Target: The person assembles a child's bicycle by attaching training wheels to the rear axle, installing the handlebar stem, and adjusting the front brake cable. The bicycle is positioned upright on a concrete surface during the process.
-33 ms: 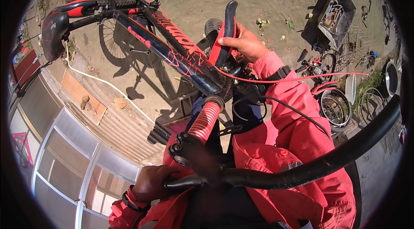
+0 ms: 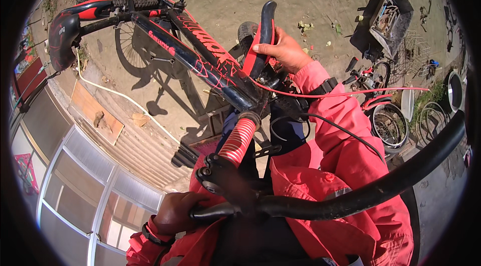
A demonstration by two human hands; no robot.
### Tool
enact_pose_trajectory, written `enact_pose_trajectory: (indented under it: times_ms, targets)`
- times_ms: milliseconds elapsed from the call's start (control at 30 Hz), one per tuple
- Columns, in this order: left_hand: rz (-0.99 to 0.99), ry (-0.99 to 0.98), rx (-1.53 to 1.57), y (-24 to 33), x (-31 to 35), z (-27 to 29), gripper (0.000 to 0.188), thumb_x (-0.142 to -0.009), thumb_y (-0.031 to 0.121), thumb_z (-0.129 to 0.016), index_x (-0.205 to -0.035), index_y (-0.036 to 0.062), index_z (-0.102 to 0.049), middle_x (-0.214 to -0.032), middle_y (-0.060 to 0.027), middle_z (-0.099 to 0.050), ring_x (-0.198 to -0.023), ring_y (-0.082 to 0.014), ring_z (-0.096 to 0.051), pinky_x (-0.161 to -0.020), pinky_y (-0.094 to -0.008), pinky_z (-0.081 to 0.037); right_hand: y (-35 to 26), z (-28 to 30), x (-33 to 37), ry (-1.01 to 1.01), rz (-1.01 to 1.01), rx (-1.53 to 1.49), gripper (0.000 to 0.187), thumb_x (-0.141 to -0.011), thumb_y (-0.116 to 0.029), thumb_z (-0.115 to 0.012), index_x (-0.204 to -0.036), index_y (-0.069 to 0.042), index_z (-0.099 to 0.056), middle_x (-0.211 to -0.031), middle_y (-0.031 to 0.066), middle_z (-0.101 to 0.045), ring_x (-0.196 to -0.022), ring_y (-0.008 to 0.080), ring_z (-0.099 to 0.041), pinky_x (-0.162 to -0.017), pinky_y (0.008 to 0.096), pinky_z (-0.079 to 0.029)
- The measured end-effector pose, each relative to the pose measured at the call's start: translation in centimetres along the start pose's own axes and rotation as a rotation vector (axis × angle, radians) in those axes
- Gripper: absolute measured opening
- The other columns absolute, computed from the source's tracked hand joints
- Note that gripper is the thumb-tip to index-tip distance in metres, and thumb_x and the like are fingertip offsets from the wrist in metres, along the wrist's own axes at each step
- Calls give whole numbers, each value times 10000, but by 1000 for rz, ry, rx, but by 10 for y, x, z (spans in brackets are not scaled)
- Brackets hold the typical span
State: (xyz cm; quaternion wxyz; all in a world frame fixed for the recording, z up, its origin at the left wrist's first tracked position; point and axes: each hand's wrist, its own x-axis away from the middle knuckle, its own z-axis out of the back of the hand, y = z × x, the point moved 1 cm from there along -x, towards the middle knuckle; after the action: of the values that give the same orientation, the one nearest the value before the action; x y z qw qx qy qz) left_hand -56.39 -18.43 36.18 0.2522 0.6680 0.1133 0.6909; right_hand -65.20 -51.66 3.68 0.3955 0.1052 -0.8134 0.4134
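Note:
A black bicycle frame with red lettering slants across the view, its red-ringed steering column rising toward me. On top sits a black stem clamp with a black handlebar sweeping right. My left hand is wrapped round the handlebar's left part. Beyond the column, my right hand grips a black and red mudguard, thumb on its upper face and fingers behind. A red cable runs from the frame across my right sleeve. One black cable loops below it.
An open metal toolbox lies at the far right, above a wire basket. Small bicycle parts and a wheel are nearer. On the left are a glazed metal frame, a wooden board and a pale hose.

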Motion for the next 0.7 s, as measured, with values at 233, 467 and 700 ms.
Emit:
enact_pose_trajectory:
  times_ms: [233,467,700]
  targets:
    - [37,-27,34,-2,1,-1,509,-670,135,-843,-1150,96,-679,-833,-108,-719,-769,-331,-723,-659,-405,-563,7,-8,1,140,26,8,703,-790,-160,-863,-1328,51,-463,-1119,106,-641,-1007,193,-645,-933,351,-521]
    - [33,-44,22,-2,2,-1,535,-668,137,-845,-1173,101,-672,-843,-110,-722,-777,-329,-724,-669,-409,-566,14,-9,3,219,67,-15,593,-797,-144,-847,-1231,33,-484,-1034,96,-653,-914,183,-655,-848,350,-545]
    - [15,-32,-5,-2,1,-1,559,-645,116,-846,-1177,104,-672,-850,-106,-724,-775,-326,-724,-669,-404,-569,17,-16,1,335,100,131,633,-743,-206,-880,-1180,36,-492,-1014,119,-660,-883,198,-669,-801,357,-565]
